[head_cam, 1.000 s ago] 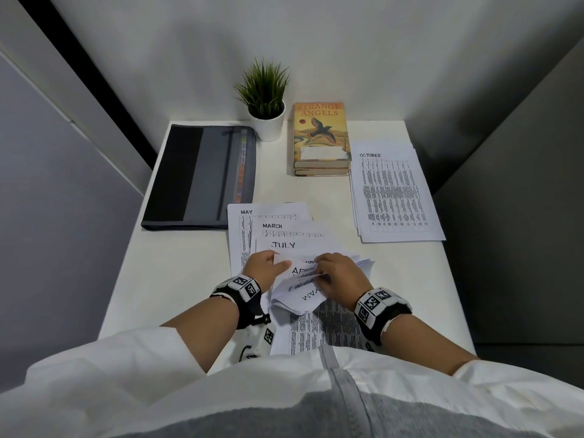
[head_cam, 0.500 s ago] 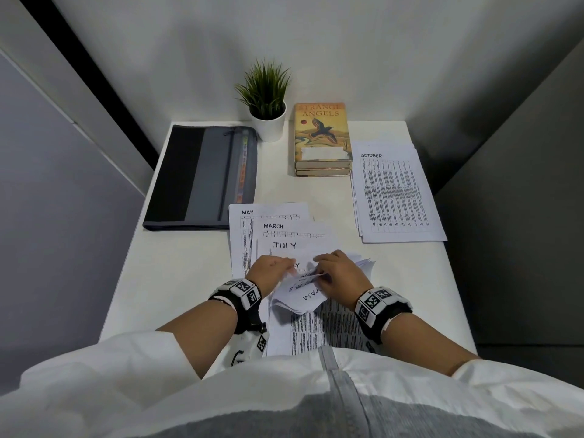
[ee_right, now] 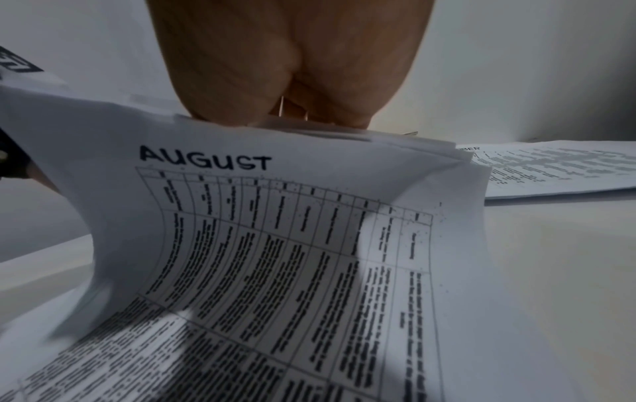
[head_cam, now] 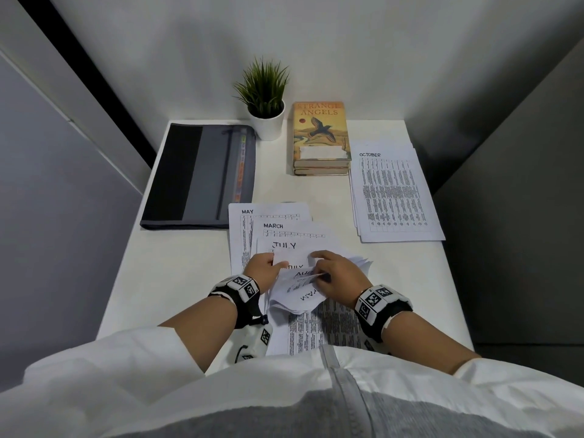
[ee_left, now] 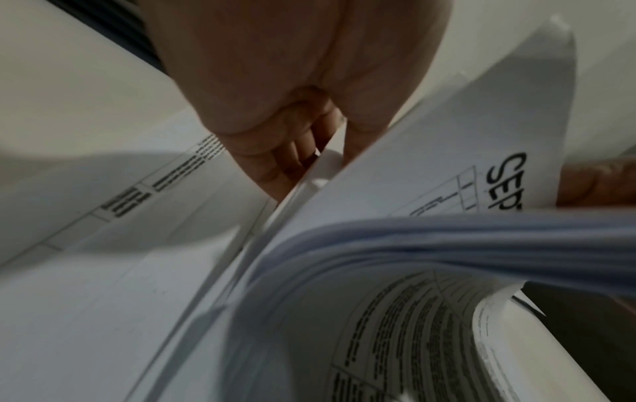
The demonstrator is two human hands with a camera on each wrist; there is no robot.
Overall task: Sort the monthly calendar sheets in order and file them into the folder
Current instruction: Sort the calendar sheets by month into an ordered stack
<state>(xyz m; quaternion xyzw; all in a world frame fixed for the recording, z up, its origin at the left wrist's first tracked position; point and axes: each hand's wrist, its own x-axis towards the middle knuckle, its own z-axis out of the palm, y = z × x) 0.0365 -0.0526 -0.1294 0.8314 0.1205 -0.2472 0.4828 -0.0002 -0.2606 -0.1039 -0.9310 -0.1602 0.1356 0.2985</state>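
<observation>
A fanned pile of calendar sheets lies at the table's front middle, with MAY (head_cam: 269,212), MARCH (head_cam: 286,226) and JULY (head_cam: 284,245) headings showing. My left hand (head_cam: 275,264) pinches the left edge of lifted sheets, fingers curled under them (ee_left: 302,155); a SEP sheet (ee_left: 509,185) shows beside it. My right hand (head_cam: 319,274) grips the top of a curled bundle whose facing page reads AUGUST (ee_right: 206,161). A bent-back page (head_cam: 305,295) carries MAY upside down. The dark grey folder (head_cam: 202,175) lies closed at the back left, apart from both hands.
A second stack topped by OCTOBER (head_cam: 395,191) lies at the right. Two stacked books (head_cam: 319,137) and a small potted plant (head_cam: 266,102) stand at the back by the wall. The white table (head_cam: 177,279) has bare surface on the left front.
The hands have leafed further through the bundle: the April page seen between them earlier is covered, and an August page now faces up. Both hands stay in about the same spot.
</observation>
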